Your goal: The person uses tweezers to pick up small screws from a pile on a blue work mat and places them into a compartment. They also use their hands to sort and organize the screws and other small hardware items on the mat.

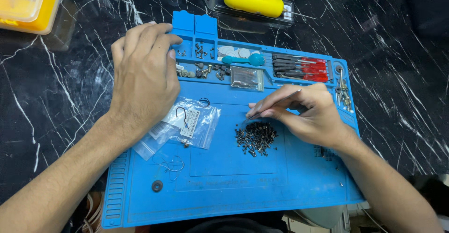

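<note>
A blue mat [224, 186] lies on a black marble table [56, 83]. The right hand [308, 114], palm down, pinches tweezers [269, 107], tips just above a screw pile [256, 138] below the fingertips. The left hand [145, 74] rests flat, fingers together, fingertips at the mat's tray compartments, heel over clear bags [187, 123].

A black marble table [56, 74] is carrying a blue mat [234, 186] under both hands, a yellow box [28, 4] sitting beyond the left hand [142, 78], a yellow tool in its case [252, 4] lying beyond the right hand [304, 114].
</note>
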